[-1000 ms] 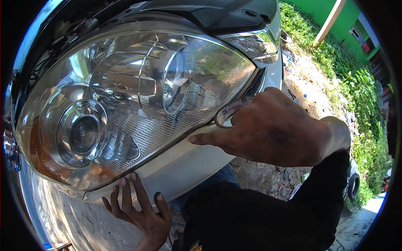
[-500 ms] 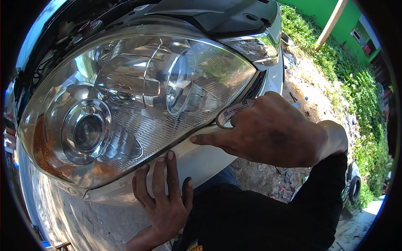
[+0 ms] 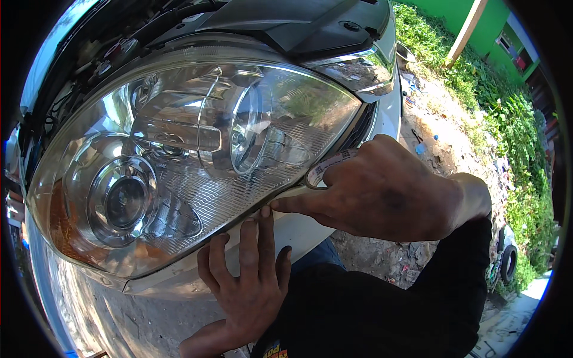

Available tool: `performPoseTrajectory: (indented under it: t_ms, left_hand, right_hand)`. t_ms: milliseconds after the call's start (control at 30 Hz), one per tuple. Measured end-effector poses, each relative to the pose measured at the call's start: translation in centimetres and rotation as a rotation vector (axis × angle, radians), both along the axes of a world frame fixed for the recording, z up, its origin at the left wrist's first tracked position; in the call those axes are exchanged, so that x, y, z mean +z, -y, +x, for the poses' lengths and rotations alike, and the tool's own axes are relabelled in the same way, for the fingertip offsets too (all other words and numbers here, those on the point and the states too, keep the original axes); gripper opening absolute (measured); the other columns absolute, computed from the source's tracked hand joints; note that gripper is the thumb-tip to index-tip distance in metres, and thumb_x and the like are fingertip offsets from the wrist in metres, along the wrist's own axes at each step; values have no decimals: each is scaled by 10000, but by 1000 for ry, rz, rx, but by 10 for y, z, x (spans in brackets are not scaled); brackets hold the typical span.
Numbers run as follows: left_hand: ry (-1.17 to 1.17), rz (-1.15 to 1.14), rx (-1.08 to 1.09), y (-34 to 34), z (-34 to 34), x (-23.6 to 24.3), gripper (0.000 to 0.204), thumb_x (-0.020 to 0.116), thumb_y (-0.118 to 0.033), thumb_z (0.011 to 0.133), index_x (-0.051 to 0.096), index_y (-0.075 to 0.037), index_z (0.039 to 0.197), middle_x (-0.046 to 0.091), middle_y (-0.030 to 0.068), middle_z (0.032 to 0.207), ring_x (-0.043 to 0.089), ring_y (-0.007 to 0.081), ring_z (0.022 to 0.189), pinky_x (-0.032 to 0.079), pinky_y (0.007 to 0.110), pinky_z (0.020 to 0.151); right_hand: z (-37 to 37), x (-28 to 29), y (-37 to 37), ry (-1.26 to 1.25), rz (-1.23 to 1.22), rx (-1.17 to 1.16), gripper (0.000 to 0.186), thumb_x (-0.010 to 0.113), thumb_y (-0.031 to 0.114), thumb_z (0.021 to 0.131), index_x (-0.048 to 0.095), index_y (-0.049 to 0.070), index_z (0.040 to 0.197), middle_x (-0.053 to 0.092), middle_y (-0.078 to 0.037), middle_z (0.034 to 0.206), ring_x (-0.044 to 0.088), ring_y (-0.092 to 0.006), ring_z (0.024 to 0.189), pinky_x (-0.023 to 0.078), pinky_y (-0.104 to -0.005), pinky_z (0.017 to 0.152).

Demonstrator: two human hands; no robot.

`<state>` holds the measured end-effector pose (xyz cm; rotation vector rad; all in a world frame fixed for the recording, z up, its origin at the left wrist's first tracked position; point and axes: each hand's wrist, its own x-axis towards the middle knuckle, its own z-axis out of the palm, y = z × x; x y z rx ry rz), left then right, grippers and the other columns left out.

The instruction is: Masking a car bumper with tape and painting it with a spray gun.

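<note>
In the head view, a large almond-shaped headlight (image 3: 179, 143) of clear, glossy plastic fills the left and middle. Behind its cover show a finely ribbed reflector, mirror-bright bowls, a dark round lens (image 3: 124, 203) in a shiny ring and, at the lower left end, an amber section (image 3: 65, 224). Along its lower edge runs a narrow dark seam, and below that the smooth, pale painted bumper (image 3: 310, 231) curves away.

The right hand (image 3: 385, 191) is curled around a tape roll (image 3: 337, 159), a ring with a printed inner core, which sits just beside the headlight's lower edge. Its index finger points out to the left, the tip on the bumper by the seam. The left hand (image 3: 248, 292) is loose, gripping nothing, its fingers spread and bent up over the bumper, two fingertips near the seam and the index tip right beside the right hand's fingertip.

A matte black sleeve (image 3: 453, 256) covers the right forearm. Beyond lie rough, littered ground (image 3: 373, 250), leafy weeds (image 3: 507, 140) and a black rubber tyre (image 3: 508, 262).

A second ago the left hand was at the headlight's lower left corner; it has since slid along the bumper to meet the right hand, which has hardly moved with its roll.
</note>
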<state>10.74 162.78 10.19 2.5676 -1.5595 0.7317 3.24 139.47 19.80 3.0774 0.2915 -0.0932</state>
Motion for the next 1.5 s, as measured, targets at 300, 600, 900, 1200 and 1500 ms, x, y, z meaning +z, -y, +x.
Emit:
performPoseTrajectory:
  t_ms: [300, 600, 900, 1200, 1500]
  left_hand:
    - [8, -40, -4, 10, 3, 0, 550, 748, -420, 865, 709, -183, 1360, 456, 50, 1438, 400, 371, 1250, 376, 622, 1014]
    - [36, -12, -25, 10, 4, 4, 538, 698, -382, 914, 673, -156, 1402, 443, 89, 1405, 416, 379, 1201, 347, 609, 1032]
    - [14, 13, -21, 7, 2, 5, 527, 671, -394, 935, 674, -161, 1407, 462, 92, 1391, 406, 374, 1254, 340, 631, 1060]
    - [24, -7, -31, 6, 4, 2, 557, 780, -379, 810, 734, -197, 1335, 441, 55, 1401, 406, 351, 1231, 387, 613, 984]
    - [25, -2, -37, 8, 5, 2, 536, 788, -380, 802, 747, -220, 1312, 424, 44, 1419, 406, 348, 1232, 403, 593, 970]
  right_hand:
    - [-10, -17, 9, 144, 204, -30, 265, 687, 225, 953, 710, 198, 1216, 637, -89, 740, 707, -255, 669, 555, -385, 494]
    - [-18, -26, 13, 190, 210, -34, 314, 700, 194, 916, 695, 184, 1229, 615, -59, 770, 679, -197, 591, 522, -347, 439]
    - [-12, -21, 16, 369, 43, 41, 356, 778, 254, 875, 740, 260, 1228, 583, 23, 640, 586, -70, 484, 425, -257, 352]
    - [-12, -6, 13, 272, -50, 44, 377, 746, 226, 874, 742, 323, 1239, 572, 22, 650, 585, -78, 515, 456, -256, 382]
    - [-11, -11, 14, 273, -144, 1, 371, 713, 258, 904, 739, 344, 1264, 645, 12, 703, 671, -97, 620, 480, -246, 414]
